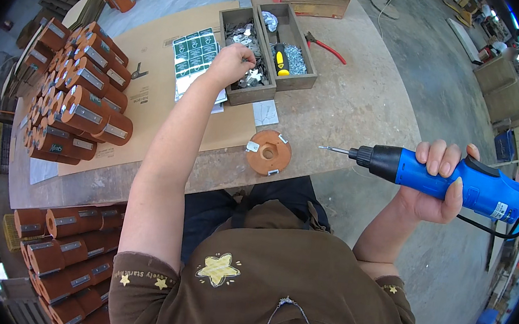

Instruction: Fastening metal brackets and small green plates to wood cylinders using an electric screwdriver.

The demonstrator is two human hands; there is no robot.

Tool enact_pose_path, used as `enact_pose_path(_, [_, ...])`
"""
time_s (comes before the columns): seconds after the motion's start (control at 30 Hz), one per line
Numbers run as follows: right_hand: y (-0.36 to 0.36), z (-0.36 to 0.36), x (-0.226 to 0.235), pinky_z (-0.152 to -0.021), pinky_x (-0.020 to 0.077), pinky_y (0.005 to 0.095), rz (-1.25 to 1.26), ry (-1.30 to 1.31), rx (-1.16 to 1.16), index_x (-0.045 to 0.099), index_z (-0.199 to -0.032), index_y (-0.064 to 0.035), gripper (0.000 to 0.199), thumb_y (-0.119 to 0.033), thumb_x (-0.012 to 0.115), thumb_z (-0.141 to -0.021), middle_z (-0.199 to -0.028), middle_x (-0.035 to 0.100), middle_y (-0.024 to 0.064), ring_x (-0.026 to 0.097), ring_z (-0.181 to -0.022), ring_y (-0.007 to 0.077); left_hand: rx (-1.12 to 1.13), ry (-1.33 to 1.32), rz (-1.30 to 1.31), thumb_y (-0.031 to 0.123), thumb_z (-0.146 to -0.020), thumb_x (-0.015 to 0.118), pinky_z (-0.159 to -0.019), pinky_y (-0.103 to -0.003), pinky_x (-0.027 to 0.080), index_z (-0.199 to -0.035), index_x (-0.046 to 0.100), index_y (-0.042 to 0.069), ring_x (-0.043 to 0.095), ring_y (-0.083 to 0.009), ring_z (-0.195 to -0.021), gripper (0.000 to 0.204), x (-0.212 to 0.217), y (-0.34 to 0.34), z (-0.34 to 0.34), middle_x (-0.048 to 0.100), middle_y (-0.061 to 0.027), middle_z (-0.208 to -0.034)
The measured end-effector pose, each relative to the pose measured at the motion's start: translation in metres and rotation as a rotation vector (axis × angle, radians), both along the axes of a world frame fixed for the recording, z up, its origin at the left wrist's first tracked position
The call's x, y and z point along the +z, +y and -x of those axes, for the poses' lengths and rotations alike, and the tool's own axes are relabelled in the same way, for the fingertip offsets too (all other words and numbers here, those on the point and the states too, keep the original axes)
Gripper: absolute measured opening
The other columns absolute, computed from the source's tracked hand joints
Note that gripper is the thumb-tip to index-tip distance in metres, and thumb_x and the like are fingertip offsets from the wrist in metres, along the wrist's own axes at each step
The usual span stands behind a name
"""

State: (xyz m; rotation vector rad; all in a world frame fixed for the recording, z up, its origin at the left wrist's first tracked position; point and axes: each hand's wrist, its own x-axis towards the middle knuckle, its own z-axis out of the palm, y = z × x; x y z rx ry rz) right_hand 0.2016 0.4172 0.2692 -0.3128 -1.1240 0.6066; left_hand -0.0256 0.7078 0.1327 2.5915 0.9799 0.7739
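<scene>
Right hand (431, 205) gripping blue electric screwdriver (419, 179), left hand (234, 64) fingers bent over wooden bin (252, 95) of metal pieces (243, 35), hold indeterminable, brown holed cylinder (281, 155) near worktop (346, 108) edge.

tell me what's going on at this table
The person's left grip is at a wooden box of metal pieces; whether it holds one can't be made out. The right grip holds a blue power screwdriver, pointing left and clear of the table. A round brown block lies near the table's front edge, untouched. Brown cylinders are stacked at left.
</scene>
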Motion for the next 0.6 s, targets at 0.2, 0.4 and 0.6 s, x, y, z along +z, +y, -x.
enact_pose_path(0.2, [0.0,0.002,-0.001,-0.07,0.0395,0.0353,-0.005,0.007,0.004,0.033,-0.124,-0.004,0.051,-0.017,0.05,-0.079,-0.082,0.05,0.0054,0.047,-0.075,0.0162,0.13,-0.02,0.291,0.009,-0.073,0.062,-0.057,-0.027,0.047,-0.083,0.064,0.004,0.06,-0.0144,-0.057,0.011,0.008,-0.012,0.004,0.063,-0.008,-0.067])
enact_pose_path(0.4, [-0.001,0.007,-0.001,-0.071,0.0392,0.0351,0.005,-0.003,0.019,0.033,-0.124,-0.0045,0.051,-0.018,0.05,-0.079,-0.082,0.05,0.0049,0.047,-0.075,0.0163,0.187,0.05,0.19,0.01,-0.076,0.059,-0.058,-0.028,0.047,-0.084,0.062,0.003,0.061,-0.0171,-0.061,0.011,0.012,-0.019,0.007,0.063,-0.0106,-0.073])
enact_pose_path(0.6, [-0.007,0.006,0.0,-0.072,0.038,0.0351,0.009,0.004,0.01,0.034,-0.124,-0.0043,0.049,-0.017,0.05,-0.079,-0.082,0.05,0.0045,0.047,-0.075,0.0161,-0.001,-0.307,0.183,0.011,-0.077,0.057,-0.058,-0.036,0.047,-0.083,0.058,0.008,0.059,-0.0305,-0.066,0.007,0.043,-0.083,0.001,0.061,-0.0131,-0.073])
